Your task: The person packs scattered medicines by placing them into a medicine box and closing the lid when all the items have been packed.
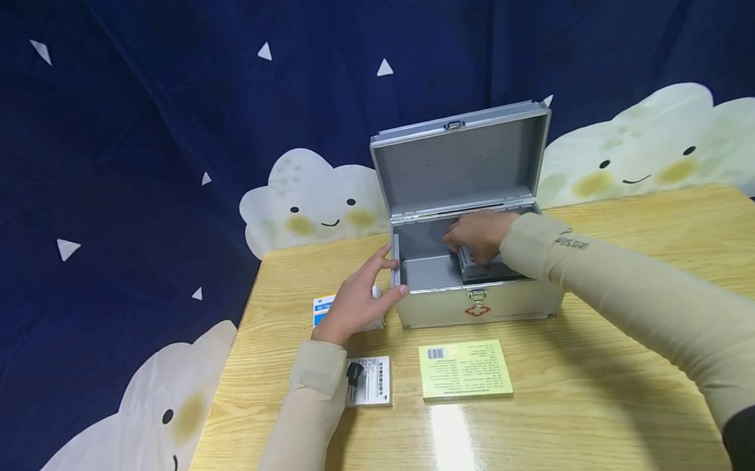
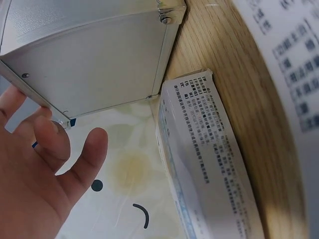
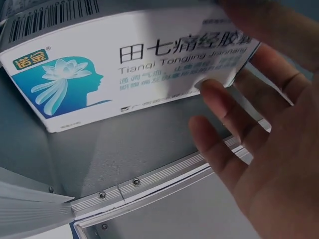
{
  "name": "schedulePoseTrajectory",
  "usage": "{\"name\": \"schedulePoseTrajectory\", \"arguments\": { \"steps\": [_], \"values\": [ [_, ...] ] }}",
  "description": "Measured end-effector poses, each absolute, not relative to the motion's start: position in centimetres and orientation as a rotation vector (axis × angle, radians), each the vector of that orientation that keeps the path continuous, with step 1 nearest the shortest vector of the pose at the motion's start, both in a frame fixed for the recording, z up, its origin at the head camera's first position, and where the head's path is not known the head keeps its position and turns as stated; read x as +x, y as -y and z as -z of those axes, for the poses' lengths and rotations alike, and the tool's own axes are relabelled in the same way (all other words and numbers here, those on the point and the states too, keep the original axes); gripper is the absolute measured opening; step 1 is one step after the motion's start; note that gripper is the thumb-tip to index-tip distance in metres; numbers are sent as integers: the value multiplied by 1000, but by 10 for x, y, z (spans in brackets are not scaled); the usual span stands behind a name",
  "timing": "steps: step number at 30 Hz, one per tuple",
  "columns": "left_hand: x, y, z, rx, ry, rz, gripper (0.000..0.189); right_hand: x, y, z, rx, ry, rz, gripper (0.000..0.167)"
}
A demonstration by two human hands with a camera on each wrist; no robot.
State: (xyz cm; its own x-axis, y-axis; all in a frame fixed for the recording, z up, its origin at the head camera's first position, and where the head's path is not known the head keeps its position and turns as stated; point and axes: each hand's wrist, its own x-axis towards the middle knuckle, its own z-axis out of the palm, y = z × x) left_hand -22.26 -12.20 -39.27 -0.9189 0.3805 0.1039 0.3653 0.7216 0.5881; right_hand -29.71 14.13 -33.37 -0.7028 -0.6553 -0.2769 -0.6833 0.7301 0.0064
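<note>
1. On my feed, the medicine box is inside the metal case, toward its right side; I judge it light, stiff, slightly slick card, easily dented, best held by its narrow edges.
2. My right hand is inside the case, fingers curled around one end; how firmly, I cannot tell.
3. My left hand spreads loosely at the case's left wall, gripping nothing.
4. A pale green box lies before the case.

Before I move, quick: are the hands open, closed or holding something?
Left hand: open, at the metal case's edge.
Right hand: holding one end of the medicine box inside the case; how firmly, I can't tell.
</note>
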Motion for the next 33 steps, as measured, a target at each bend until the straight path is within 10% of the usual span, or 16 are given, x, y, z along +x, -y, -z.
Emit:
{"name": "schedulePoseTrajectory", "arguments": {
  "steps": [33],
  "values": [
    [-224, 123, 394, 641, -2901, -976, 56, -303, -148, 328, -886, -2567, 73, 59]
  ]
}}
